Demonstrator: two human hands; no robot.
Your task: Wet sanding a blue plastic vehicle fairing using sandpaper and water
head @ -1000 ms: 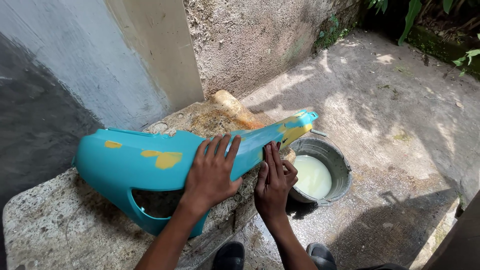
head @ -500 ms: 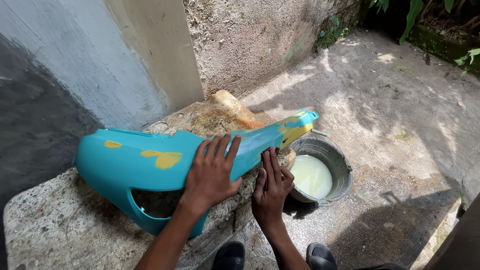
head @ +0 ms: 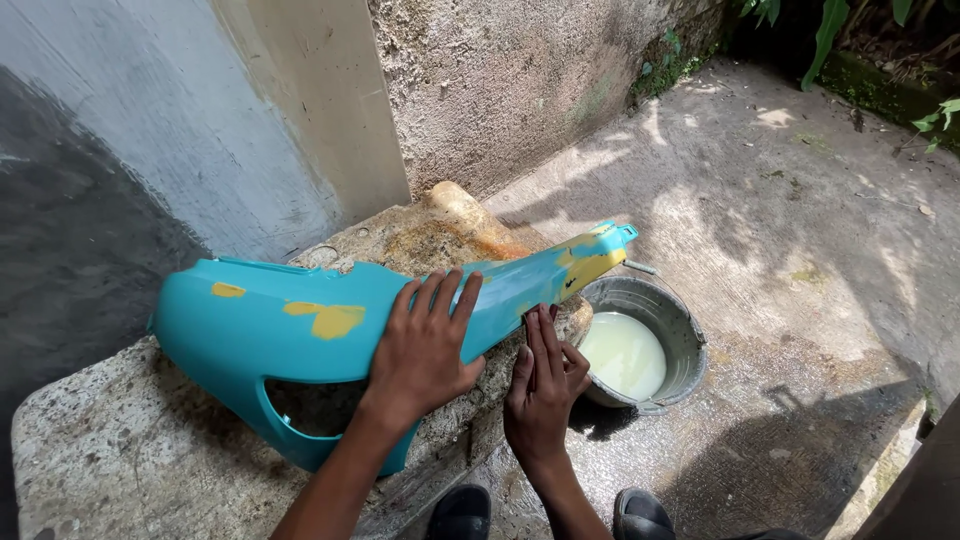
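Lying lengthwise across a rough stone slab (head: 120, 440), a turquoise plastic panel with yellow patches (head: 300, 325) points its narrow tip past the slab's right edge, above a metal bucket of pale liquid (head: 640, 345) on the wet concrete floor (head: 780, 230). The left hand (head: 425, 350) presses flat, fingers spread, on the panel's middle. The right hand (head: 540, 390), fingers straight and together, touches its lower edge near the slab's front edge, clasping nothing.
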